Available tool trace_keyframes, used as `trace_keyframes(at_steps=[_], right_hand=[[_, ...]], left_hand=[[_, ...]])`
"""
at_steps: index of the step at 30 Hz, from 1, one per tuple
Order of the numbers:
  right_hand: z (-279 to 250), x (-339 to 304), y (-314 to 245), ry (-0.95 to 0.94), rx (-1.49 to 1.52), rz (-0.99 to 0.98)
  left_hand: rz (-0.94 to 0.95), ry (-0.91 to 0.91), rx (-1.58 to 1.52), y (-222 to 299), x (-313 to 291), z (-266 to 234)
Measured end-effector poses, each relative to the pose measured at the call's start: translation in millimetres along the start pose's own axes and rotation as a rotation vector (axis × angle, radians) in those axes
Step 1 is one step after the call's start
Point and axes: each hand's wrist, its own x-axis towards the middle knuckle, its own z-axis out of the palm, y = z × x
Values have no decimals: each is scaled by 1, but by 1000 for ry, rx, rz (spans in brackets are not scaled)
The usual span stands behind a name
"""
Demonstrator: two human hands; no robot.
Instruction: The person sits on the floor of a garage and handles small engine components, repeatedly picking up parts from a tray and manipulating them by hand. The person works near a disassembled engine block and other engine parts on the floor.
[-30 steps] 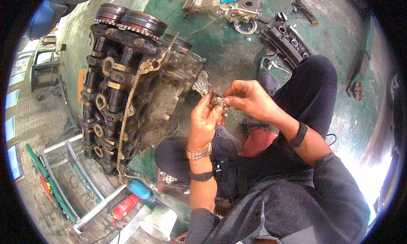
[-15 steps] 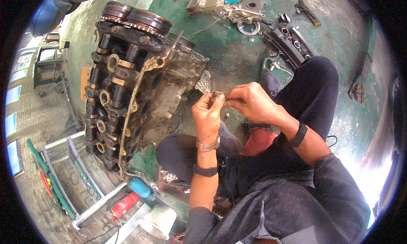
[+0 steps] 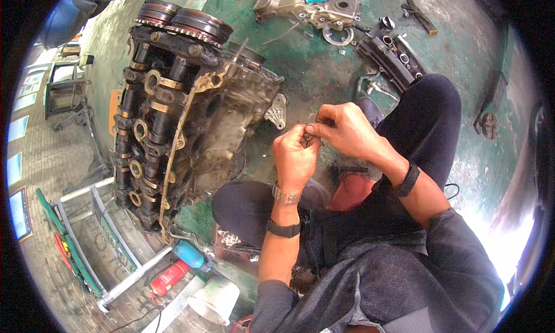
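A small dark metal part [image 3: 307,138] pokes out between the fingertips of my left hand [image 3: 293,159], which is closed round it. Most of that part is hidden by the fingers, so its kind does not show. My right hand [image 3: 347,130] is pinched against the left fingertips; what it grips there, if anything, is covered. To the left of both hands stands a greasy engine [image 3: 231,119], its camshafts [image 3: 151,133] and two round cam gears [image 3: 196,27] exposed. A pale metal bracket [image 3: 276,112] lies between the engine and my hands.
On the green floor beyond lie a metal engine cover [image 3: 277,8] and a black valve cover [image 3: 393,58]. A red fire extinguisher [image 3: 169,277], a blue tool [image 3: 189,254] and a white bucket [image 3: 215,301] are at lower left. My bent knees flank the hands.
My left hand has shifted right and turned, bringing its knuckles upward. My right hand has risen slightly, its fingers still meeting the left fingertips.
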Motion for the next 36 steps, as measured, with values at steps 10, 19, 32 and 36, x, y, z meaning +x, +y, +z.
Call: trace_keyframes(at_steps=[10, 19, 32, 36], right_hand=[[1, 1, 10, -76, -29, -176], [-4, 0, 11, -138, 10, -364], [-3, 1, 9, -148, -101, -130], [1, 1, 14, -125, -74, -170]], left_hand=[[10, -90, 67, -2, 1, -3], [-224, -258, -276, -29, -3, -2], [-161, -209, -49, -12, -2, -6], [-181, -203, -37, -9, -1, -7]])
